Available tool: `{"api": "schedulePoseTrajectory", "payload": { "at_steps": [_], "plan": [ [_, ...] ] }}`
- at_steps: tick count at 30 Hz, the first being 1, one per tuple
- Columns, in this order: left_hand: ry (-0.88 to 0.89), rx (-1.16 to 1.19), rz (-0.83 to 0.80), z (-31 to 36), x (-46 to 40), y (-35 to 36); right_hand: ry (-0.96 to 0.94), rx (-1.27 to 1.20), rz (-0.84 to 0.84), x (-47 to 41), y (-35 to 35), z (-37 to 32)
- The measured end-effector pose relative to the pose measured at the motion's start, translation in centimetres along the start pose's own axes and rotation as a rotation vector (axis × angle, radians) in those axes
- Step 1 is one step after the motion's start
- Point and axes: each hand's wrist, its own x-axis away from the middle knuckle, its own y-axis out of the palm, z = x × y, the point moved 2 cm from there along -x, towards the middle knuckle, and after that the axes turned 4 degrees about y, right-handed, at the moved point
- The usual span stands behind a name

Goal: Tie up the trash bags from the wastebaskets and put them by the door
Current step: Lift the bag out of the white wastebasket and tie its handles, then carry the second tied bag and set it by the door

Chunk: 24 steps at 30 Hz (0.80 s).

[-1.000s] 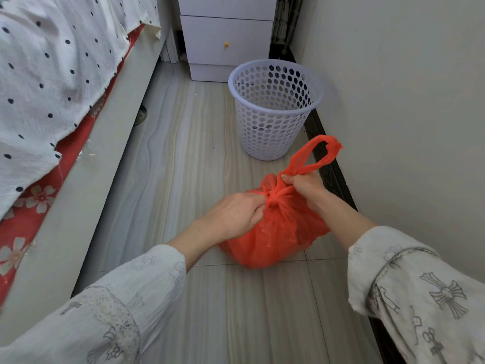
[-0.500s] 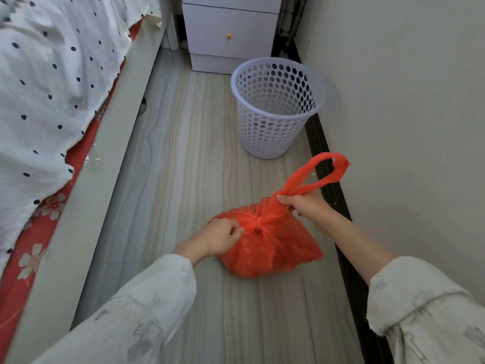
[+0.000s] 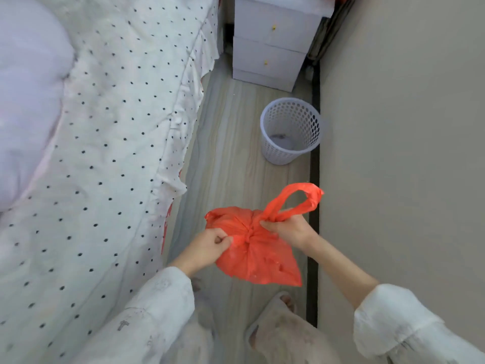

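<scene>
Right now your left hand (image 3: 207, 245) has its fingers (image 3: 221, 239) curled tight, pinching a bunched tail of the orange-red thin plastic trash bag (image 3: 258, 261) just left of its knot. Your right hand (image 3: 287, 229) grips the base of the bag's looped handle (image 3: 301, 199), which stands up and arcs away beyond your right fingers. The knot sits between your two hands, and the bulging bag hangs below them, above the pale wood-grain floor (image 3: 228, 158). Well beyond your fingers, the white perforated plastic wastebasket (image 3: 290, 131) stands upright beside the wall. To the left of your left hand lies the white black-dotted bedspread (image 3: 110, 143).
</scene>
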Motion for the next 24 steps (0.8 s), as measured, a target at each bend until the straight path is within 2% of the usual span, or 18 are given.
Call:
{"api": "schedulePoseTrajectory", "payload": {
  "at_steps": [3,8,18,24],
  "plan": [
    [0.012,0.104,0.041,3.5,8.3,-4.8,-0.048,0.082,-0.026,7.2,-0.9,-5.8],
    [0.013,0.137,0.141,7.1,20.5,-9.5,-0.194,0.193,-0.129,17.5,-0.6,-13.4],
    [-0.127,0.287,0.690,6.4,37.1,-12.6,-0.589,0.506,-0.449,28.5,5.8,-24.8],
    [-0.244,0.507,0.973,3.3,49.2,-9.0,-0.764,0.666,-0.673,37.4,14.2,-27.2]
  ]
}}
